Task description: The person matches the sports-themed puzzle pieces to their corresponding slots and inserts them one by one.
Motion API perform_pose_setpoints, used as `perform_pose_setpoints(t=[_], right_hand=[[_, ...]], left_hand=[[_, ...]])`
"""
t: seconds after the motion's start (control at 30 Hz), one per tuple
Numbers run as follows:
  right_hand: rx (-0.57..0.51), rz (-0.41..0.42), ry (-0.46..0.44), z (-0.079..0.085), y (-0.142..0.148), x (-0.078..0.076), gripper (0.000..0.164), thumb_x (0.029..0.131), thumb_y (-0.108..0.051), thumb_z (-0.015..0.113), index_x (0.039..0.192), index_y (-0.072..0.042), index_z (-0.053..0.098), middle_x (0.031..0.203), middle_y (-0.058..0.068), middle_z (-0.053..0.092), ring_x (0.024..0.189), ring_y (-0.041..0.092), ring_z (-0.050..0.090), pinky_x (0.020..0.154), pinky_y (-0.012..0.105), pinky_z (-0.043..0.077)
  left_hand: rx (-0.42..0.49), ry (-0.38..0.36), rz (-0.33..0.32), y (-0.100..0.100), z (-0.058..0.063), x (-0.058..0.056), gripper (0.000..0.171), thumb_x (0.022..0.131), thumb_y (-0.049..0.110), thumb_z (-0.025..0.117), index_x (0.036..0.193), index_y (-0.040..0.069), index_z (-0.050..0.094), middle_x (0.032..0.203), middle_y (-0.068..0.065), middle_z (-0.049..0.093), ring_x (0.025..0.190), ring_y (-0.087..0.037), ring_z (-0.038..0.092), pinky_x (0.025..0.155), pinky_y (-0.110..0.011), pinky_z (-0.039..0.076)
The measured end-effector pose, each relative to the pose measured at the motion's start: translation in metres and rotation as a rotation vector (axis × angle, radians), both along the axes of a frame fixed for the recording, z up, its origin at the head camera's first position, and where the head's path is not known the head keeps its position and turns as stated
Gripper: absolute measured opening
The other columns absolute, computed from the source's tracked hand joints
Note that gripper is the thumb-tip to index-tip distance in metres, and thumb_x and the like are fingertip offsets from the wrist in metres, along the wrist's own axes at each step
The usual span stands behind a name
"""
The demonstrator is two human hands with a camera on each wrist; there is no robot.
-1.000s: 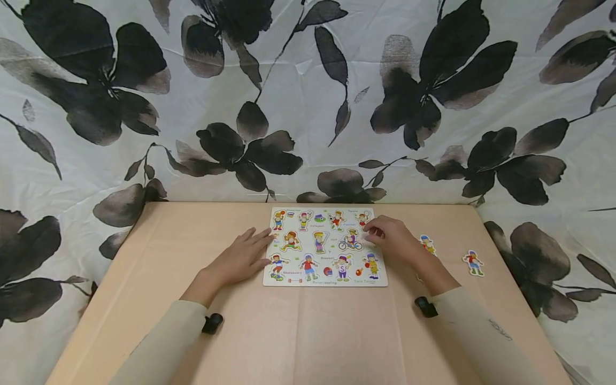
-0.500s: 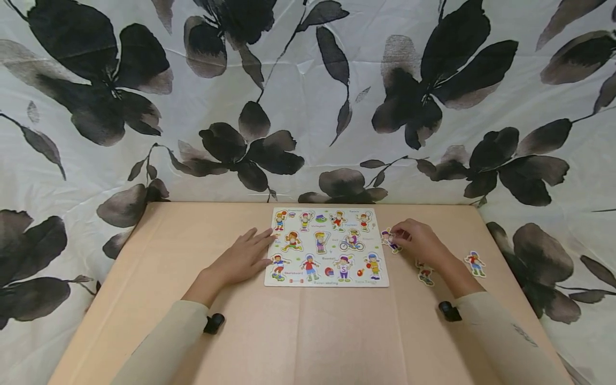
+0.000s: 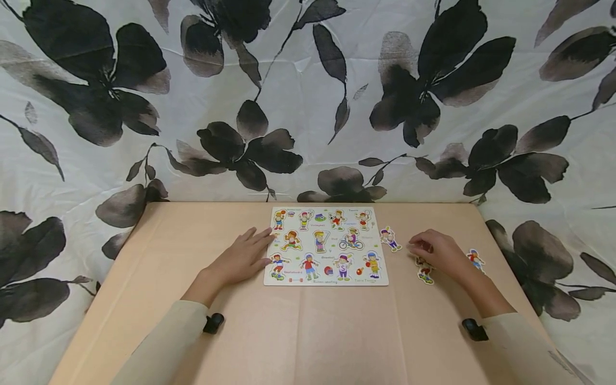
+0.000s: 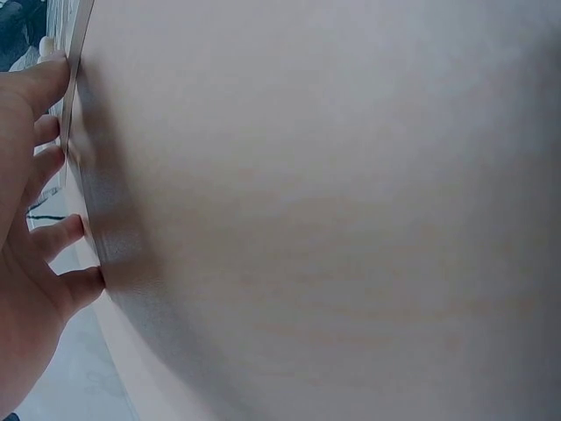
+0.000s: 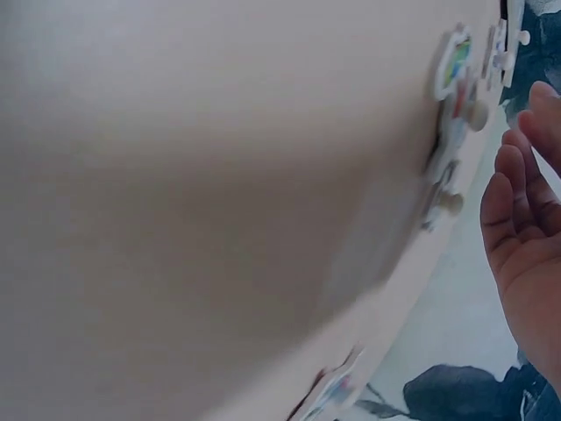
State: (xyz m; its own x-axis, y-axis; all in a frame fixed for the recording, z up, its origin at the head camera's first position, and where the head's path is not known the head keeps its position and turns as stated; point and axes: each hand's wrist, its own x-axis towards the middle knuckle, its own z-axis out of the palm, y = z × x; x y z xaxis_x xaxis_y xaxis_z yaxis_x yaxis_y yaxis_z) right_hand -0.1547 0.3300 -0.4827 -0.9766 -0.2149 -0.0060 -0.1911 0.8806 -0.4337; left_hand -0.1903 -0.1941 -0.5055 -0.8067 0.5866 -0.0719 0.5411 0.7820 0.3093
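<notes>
A white puzzle board point(image 3: 298, 246) printed with small sporty figures lies on the table. Its left edge meets the straight, spread fingers of my left hand point(image 3: 243, 258), which also show at the left of the left wrist view. My right hand point(image 3: 438, 254), fingers loosely bent and holding nothing, hovers right of the board over loose figure-shaped puzzle pieces. One puzzle piece in purple point(image 3: 391, 239) lies beside the board's right edge. Another puzzle piece point(image 3: 424, 274) is partly hidden under my right fingers. In the right wrist view, a round knob point(image 5: 476, 116) stands up from a piece.
A further puzzle piece in red and blue point(image 3: 475, 258) lies at the right, partly behind my right wrist. The beige table point(image 3: 346, 331) ends at the back against a floral cloth point(image 3: 308, 107).
My right hand has moved from the board's upper right corner rightward and nearer to me, leaving the purple puzzle piece in sight. My left hand has stayed at the board's edge.
</notes>
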Motion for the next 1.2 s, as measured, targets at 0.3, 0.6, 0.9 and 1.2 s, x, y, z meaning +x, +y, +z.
perform_pose_setpoints(t=[0.3, 0.6, 0.9, 1.2], right_hand=[[-0.008, 0.033, 0.022, -0.008, 0.016, 0.023, 0.017, 0.087, -0.021, 0.085, 0.099, -0.013, 0.077, 0.085, -0.006, 0.063, 0.076, 0.007, 0.052, 0.063, 0.023, 0.048], [-0.026, -0.001, -0.009, -0.015, 0.027, 0.032, 0.021, 0.084, -0.017, 0.087, 0.1, -0.01, 0.076, 0.086, -0.005, 0.064, 0.076, 0.005, 0.053, 0.062, 0.02, 0.048], [-0.033, -0.002, -0.025, -0.013, 0.027, 0.033, 0.015, 0.086, -0.013, 0.084, 0.096, -0.011, 0.074, 0.083, -0.006, 0.062, 0.074, 0.004, 0.051, 0.062, 0.021, 0.047], [-0.011, 0.019, 0.005, -0.008, 0.017, 0.029, 0.014, 0.086, -0.012, 0.084, 0.095, -0.012, 0.074, 0.083, -0.006, 0.062, 0.076, 0.007, 0.052, 0.063, 0.021, 0.047]], left_hand=[[-0.004, 0.002, -0.004, 0.0, 0.0, -0.001, 0.065, 0.103, 0.039, 0.06, 0.159, 0.013, 0.041, 0.169, -0.009, 0.032, 0.153, -0.05, 0.027, 0.123, -0.065, 0.027], [-0.018, -0.023, 0.006, 0.001, 0.001, -0.003, 0.066, 0.104, 0.042, 0.059, 0.161, 0.015, 0.039, 0.17, -0.006, 0.03, 0.155, -0.048, 0.025, 0.125, -0.063, 0.025], [-0.003, -0.017, 0.007, 0.002, 0.001, -0.001, 0.065, 0.103, 0.039, 0.06, 0.16, 0.013, 0.04, 0.169, -0.008, 0.032, 0.154, -0.05, 0.026, 0.123, -0.066, 0.026], [-0.011, -0.015, 0.003, 0.0, 0.001, -0.001, 0.066, 0.103, 0.041, 0.059, 0.16, 0.014, 0.04, 0.17, -0.007, 0.031, 0.154, -0.049, 0.025, 0.125, -0.064, 0.025]])
